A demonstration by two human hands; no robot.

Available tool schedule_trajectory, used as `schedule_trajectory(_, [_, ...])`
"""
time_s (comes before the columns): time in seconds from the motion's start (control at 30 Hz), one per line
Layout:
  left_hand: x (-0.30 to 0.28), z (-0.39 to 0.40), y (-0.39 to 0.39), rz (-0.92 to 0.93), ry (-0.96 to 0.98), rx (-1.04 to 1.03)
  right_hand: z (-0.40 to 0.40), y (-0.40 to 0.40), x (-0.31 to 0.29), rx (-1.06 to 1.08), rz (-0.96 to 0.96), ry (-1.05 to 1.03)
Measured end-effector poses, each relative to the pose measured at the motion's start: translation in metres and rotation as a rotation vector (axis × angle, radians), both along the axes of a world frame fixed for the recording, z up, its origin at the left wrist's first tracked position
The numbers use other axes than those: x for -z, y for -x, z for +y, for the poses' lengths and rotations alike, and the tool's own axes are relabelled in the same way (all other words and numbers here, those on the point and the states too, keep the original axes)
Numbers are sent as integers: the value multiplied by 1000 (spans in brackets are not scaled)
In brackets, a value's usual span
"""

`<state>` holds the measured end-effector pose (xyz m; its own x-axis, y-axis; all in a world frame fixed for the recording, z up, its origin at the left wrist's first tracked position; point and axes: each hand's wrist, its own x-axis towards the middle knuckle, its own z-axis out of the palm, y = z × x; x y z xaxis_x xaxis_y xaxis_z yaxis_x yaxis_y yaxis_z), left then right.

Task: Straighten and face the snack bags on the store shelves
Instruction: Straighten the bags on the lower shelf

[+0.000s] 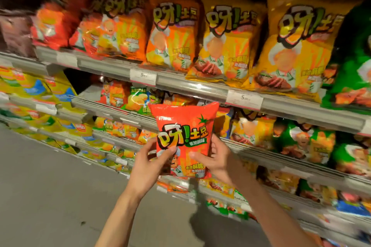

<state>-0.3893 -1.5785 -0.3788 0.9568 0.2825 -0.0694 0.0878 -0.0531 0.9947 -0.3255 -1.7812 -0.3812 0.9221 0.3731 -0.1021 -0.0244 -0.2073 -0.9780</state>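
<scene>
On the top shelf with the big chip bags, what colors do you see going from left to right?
Red bag → orange bag → orange bag → yellow bag → yellow bag → green bag.

grey floor [50,186], white price tags [143,76]

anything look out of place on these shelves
The red tomato bag is off the shelf, held upright, front out, in both hands. The orange bags at upper left lean sideways, unlike the straighter yellow bags.
</scene>
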Motion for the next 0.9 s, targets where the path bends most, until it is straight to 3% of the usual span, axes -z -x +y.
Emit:
schedule_trajectory(0.13, [-8, 76, -4, -25, -61, -20, 76, -10, -2, -15, -31, 17])
schedule_trajectory(0.4, [-13, 194, -17, -19, -4, -123, 198, -33, -10, -83, -95, 52])
schedule_trajectory(0.6, [-17, 270, -39, -39, -71, -189, 284, -70, -2, -77, -195, 156])
schedule_trajectory(0.9, [-17, 380, -97, -41, -198, -267, 412, -126, 17, 1, -238, 147])
